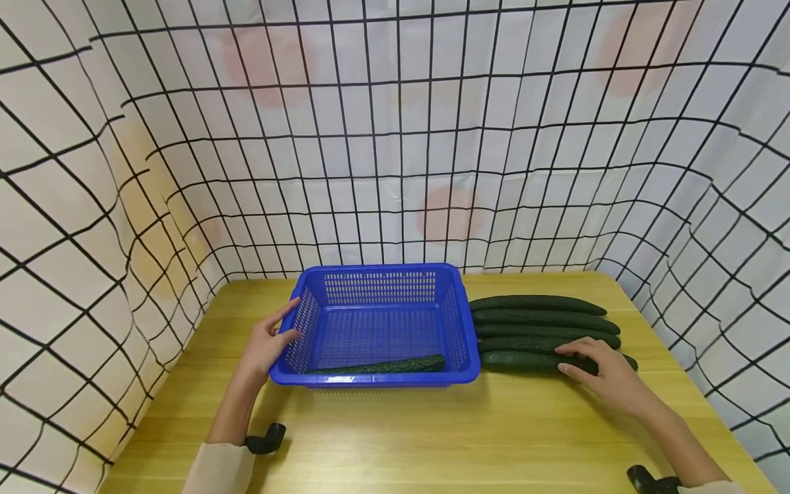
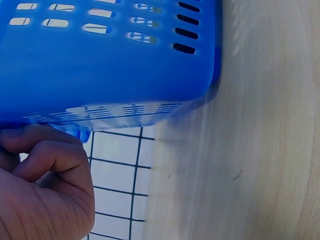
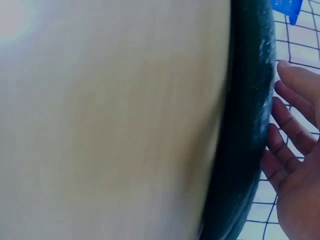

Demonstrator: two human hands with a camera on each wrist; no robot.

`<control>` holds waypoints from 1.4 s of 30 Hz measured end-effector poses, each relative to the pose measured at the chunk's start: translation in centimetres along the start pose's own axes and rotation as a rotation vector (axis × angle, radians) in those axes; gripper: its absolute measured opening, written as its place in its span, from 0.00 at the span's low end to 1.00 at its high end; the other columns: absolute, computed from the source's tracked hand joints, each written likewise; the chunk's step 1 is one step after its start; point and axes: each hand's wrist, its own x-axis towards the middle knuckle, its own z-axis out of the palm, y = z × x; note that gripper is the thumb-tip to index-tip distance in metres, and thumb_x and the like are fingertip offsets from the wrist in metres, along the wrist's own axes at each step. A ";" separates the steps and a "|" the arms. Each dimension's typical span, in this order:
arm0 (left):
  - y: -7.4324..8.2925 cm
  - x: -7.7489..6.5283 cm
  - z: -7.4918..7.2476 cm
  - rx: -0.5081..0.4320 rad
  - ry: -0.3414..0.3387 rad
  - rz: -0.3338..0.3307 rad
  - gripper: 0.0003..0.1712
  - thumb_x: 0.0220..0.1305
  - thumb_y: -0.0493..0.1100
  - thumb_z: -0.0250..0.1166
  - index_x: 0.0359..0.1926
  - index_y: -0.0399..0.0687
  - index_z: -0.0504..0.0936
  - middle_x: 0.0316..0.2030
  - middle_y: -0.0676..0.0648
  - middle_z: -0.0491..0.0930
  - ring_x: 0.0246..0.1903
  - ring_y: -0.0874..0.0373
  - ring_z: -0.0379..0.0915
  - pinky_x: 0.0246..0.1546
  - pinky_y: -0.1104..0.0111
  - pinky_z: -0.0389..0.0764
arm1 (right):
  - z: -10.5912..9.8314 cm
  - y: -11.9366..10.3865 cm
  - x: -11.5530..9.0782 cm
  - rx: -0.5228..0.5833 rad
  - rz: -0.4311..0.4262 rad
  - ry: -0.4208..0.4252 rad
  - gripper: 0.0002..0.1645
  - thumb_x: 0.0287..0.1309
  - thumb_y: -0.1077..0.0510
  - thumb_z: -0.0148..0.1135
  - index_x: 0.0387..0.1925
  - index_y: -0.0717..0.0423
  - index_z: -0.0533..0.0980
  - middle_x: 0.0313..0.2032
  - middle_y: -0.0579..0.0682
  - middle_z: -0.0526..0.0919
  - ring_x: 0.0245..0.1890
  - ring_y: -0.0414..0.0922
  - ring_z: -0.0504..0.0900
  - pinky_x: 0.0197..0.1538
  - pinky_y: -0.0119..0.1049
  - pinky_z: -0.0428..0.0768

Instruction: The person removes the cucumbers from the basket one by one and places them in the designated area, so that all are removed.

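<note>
A blue perforated plastic basket (image 1: 376, 378) stands on the table, with one dark green cucumber (image 1: 395, 366) lying along its near inner side. My left hand (image 1: 267, 348) holds the basket's left rim; its curled fingers show close against the basket wall (image 2: 115, 75) in the left wrist view. To the right of the basket, several cucumbers (image 1: 537, 317) lie side by side. Over the nearest of them, a long cucumber (image 1: 518, 361), is my right hand (image 1: 607, 374), thumb and fingers slightly bent. In the right wrist view its spread fingertips (image 3: 278, 107) come right up to the cucumber's skin.
The wooden table (image 1: 420, 439) is enclosed at the back and both sides by black wire grid (image 1: 401, 171) in front of white sheeting. Each wrist carries a small black device, such as the left camera mount (image 1: 267, 439).
</note>
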 end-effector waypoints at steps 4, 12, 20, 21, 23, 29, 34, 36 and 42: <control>-0.1 0.0 0.1 0.005 0.001 0.007 0.41 0.69 0.35 0.61 0.79 0.68 0.63 0.69 0.27 0.69 0.46 0.39 0.86 0.39 0.52 0.90 | -0.4 -1.2 1.0 0.013 -0.007 0.009 0.16 0.67 0.50 0.68 0.55 0.45 0.83 0.52 0.44 0.82 0.47 0.43 0.79 0.46 0.39 0.82; -0.1 0.1 0.1 0.005 -0.008 0.016 0.42 0.69 0.35 0.61 0.79 0.67 0.63 0.71 0.27 0.65 0.49 0.39 0.84 0.41 0.51 0.90 | -0.6 -4.5 4.0 0.069 -0.078 0.016 0.17 0.69 0.52 0.65 0.58 0.45 0.81 0.55 0.42 0.82 0.54 0.47 0.80 0.55 0.40 0.82; -0.5 0.0 0.2 0.008 -0.003 0.007 0.42 0.68 0.35 0.61 0.78 0.68 0.63 0.71 0.28 0.65 0.48 0.39 0.84 0.40 0.52 0.90 | -0.3 -7.9 6.4 0.127 -0.129 -0.002 0.19 0.70 0.50 0.65 0.60 0.37 0.79 0.57 0.39 0.81 0.56 0.42 0.80 0.57 0.43 0.82; -0.5 0.0 0.2 0.008 -0.004 0.005 0.42 0.69 0.35 0.61 0.79 0.68 0.63 0.71 0.28 0.65 0.48 0.40 0.84 0.40 0.52 0.90 | -0.3 -8.3 6.6 0.136 -0.133 -0.006 0.19 0.70 0.50 0.65 0.60 0.37 0.79 0.57 0.39 0.81 0.57 0.42 0.80 0.58 0.45 0.82; -0.4 0.0 0.2 0.003 -0.004 -0.002 0.42 0.69 0.35 0.61 0.79 0.69 0.63 0.71 0.28 0.65 0.47 0.40 0.84 0.40 0.52 0.90 | -0.3 -9.2 7.2 0.159 -0.139 -0.014 0.19 0.70 0.49 0.65 0.61 0.37 0.78 0.58 0.39 0.81 0.58 0.43 0.80 0.59 0.48 0.82; 0.0 0.1 0.2 -0.001 0.004 -0.008 0.42 0.68 0.35 0.61 0.79 0.69 0.63 0.70 0.26 0.67 0.46 0.40 0.85 0.40 0.52 0.90 | 0.2 -12.0 8.7 0.250 -0.155 -0.049 0.21 0.70 0.48 0.64 0.62 0.42 0.79 0.59 0.44 0.82 0.59 0.45 0.80 0.61 0.54 0.81; 0.0 0.1 0.2 0.003 0.005 -0.014 0.42 0.69 0.35 0.61 0.79 0.68 0.63 0.69 0.27 0.68 0.45 0.40 0.86 0.39 0.52 0.90 | 1.5 -14.2 9.9 0.296 -0.169 -0.097 0.24 0.70 0.47 0.64 0.63 0.49 0.78 0.61 0.47 0.80 0.61 0.50 0.80 0.62 0.59 0.80; -0.1 0.1 0.2 0.002 0.004 -0.013 0.42 0.69 0.35 0.61 0.79 0.68 0.63 0.70 0.27 0.68 0.45 0.39 0.86 0.39 0.51 0.90 | 2.0 -15.1 10.3 0.308 -0.169 -0.121 0.25 0.70 0.46 0.64 0.64 0.48 0.77 0.62 0.47 0.80 0.62 0.51 0.80 0.63 0.59 0.80; -0.2 0.1 0.2 -0.003 -0.001 -0.010 0.42 0.69 0.35 0.60 0.79 0.68 0.62 0.70 0.26 0.67 0.45 0.39 0.86 0.39 0.51 0.90 | 3.7 -17.6 11.5 0.341 -0.179 -0.212 0.25 0.69 0.43 0.64 0.63 0.43 0.77 0.61 0.46 0.79 0.64 0.48 0.78 0.66 0.56 0.79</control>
